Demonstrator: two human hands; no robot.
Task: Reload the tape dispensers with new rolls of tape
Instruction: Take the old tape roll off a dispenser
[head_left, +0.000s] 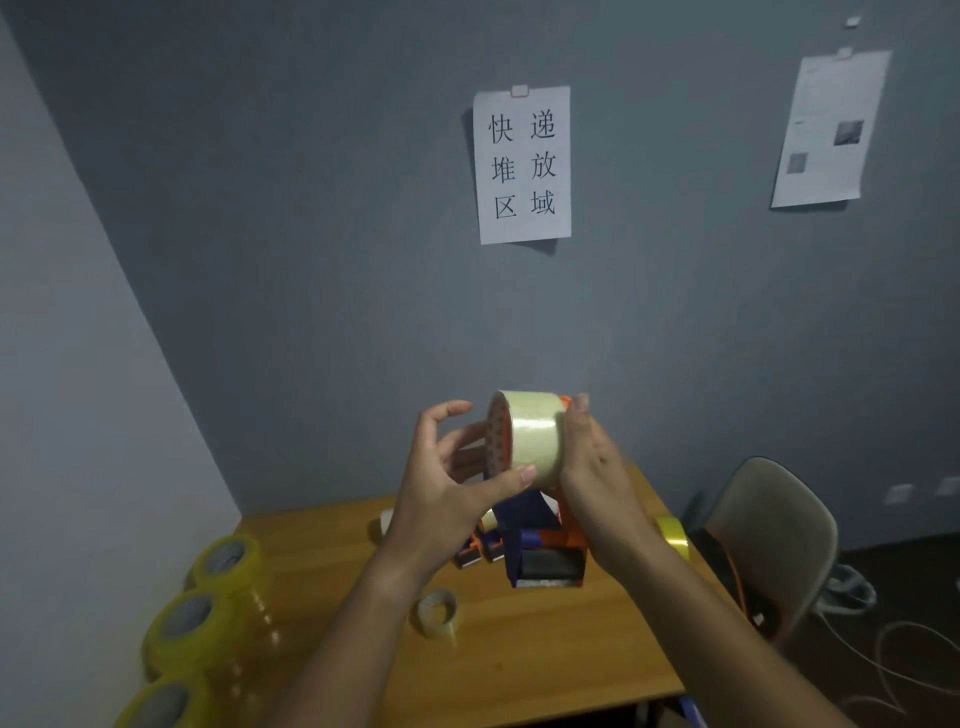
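Both hands, left (441, 483) and right (597, 467), clamp the pale clear tape roll (535, 439) sitting on the blue-orange plastic dispenser (540, 545), its core axis lying left-right between them.

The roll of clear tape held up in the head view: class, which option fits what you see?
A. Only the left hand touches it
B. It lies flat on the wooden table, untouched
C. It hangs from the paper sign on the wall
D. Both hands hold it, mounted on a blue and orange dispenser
D: the left hand and right hand both grip the roll of clear tape, which sits on the blue and orange dispenser lifted above the wooden table.
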